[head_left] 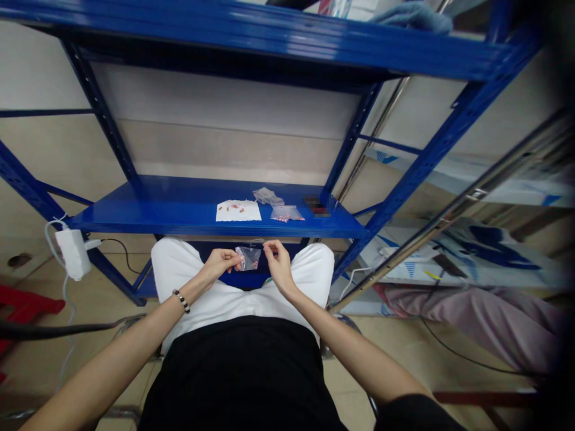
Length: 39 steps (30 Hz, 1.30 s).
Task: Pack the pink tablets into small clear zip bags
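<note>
Clear plastic bag (248,258) pinched narrowly between left fingers (231,258) and right fingers (268,246); risk: a slackened grip spilling small red pieces (254,264) onto the white trouser leg (173,263) below the fingers.

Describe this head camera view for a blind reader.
A person's left hand and right hand handle a small clear bag of red pieces over white trousers. Ahead, a blue metal shelf holds paper with red pieces and another bag.

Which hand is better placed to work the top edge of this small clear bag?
Likely the right hand: its fingertips sit at the top of the clear bag, while the left hand holds its side.
</note>
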Each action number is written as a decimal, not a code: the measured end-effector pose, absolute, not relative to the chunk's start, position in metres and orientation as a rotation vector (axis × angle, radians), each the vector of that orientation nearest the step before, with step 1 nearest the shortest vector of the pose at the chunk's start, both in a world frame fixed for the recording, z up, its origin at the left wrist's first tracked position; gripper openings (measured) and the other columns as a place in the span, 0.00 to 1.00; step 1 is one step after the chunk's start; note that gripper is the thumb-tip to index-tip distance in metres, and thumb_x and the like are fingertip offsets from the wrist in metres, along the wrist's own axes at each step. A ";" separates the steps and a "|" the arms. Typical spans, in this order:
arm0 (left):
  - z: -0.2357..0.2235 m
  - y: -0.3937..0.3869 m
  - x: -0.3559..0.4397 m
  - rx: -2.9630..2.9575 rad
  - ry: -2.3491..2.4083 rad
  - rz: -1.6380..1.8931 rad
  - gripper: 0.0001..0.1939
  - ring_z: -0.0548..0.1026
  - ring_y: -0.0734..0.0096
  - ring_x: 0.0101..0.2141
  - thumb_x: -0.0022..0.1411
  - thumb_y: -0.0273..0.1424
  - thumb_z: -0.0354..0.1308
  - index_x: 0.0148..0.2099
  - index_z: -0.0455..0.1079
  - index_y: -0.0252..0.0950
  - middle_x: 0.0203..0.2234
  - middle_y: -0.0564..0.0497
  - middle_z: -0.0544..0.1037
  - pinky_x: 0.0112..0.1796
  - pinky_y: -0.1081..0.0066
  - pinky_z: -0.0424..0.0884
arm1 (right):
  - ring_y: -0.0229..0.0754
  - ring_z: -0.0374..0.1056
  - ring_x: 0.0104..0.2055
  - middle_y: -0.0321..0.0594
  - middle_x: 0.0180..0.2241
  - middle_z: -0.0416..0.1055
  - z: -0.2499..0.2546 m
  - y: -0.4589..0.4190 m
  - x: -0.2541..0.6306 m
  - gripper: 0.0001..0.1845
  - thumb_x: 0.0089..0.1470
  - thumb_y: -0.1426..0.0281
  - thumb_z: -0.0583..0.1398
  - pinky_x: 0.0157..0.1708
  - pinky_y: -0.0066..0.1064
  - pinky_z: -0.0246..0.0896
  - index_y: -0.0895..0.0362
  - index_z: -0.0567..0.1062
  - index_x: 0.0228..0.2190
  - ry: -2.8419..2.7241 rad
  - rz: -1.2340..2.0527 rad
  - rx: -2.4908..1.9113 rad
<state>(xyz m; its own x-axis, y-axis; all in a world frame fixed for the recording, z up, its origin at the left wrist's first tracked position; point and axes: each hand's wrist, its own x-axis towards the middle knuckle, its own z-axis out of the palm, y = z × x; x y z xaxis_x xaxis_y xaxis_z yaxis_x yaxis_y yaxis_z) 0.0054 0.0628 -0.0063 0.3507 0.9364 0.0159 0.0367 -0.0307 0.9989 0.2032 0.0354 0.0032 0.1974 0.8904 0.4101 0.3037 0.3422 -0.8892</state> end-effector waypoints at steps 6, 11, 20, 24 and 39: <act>-0.006 0.048 0.011 1.417 0.898 0.950 0.18 0.70 0.76 0.21 0.54 0.42 0.66 0.29 0.73 0.31 0.21 0.48 0.76 0.22 0.76 0.62 | 0.39 0.69 0.33 0.41 0.34 0.73 0.003 0.021 0.189 0.10 0.56 0.63 0.60 0.30 0.27 0.61 0.58 0.74 0.32 -1.559 0.690 -1.100; -0.002 0.044 0.012 1.442 0.780 0.923 0.17 0.74 0.71 0.27 0.58 0.42 0.64 0.35 0.75 0.30 0.27 0.45 0.79 0.24 0.76 0.65 | 0.40 0.71 0.29 0.40 0.29 0.75 -0.003 0.017 0.184 0.10 0.52 0.64 0.63 0.28 0.27 0.65 0.59 0.76 0.32 -1.509 0.908 -1.064; -0.004 0.058 0.013 1.500 0.720 0.869 0.18 0.75 0.70 0.25 0.58 0.42 0.63 0.34 0.75 0.29 0.26 0.45 0.78 0.24 0.75 0.65 | 0.43 0.74 0.28 0.44 0.27 0.78 0.000 0.026 0.190 0.14 0.52 0.61 0.62 0.26 0.29 0.69 0.61 0.80 0.31 -1.509 0.952 -1.119; -0.002 0.050 0.012 1.537 0.749 0.896 0.18 0.75 0.71 0.25 0.59 0.42 0.62 0.36 0.76 0.29 0.25 0.45 0.78 0.23 0.75 0.64 | 0.43 0.74 0.28 0.44 0.29 0.78 -0.001 0.021 0.192 0.17 0.53 0.60 0.61 0.23 0.28 0.69 0.61 0.81 0.34 -1.544 0.956 -1.129; -0.010 0.050 0.015 1.631 0.863 0.866 0.16 0.73 0.73 0.21 0.60 0.42 0.59 0.35 0.72 0.31 0.20 0.49 0.75 0.20 0.77 0.60 | 0.42 0.74 0.26 0.44 0.28 0.78 -0.008 0.026 0.194 0.17 0.53 0.59 0.61 0.22 0.26 0.67 0.61 0.80 0.33 -1.647 1.004 -1.171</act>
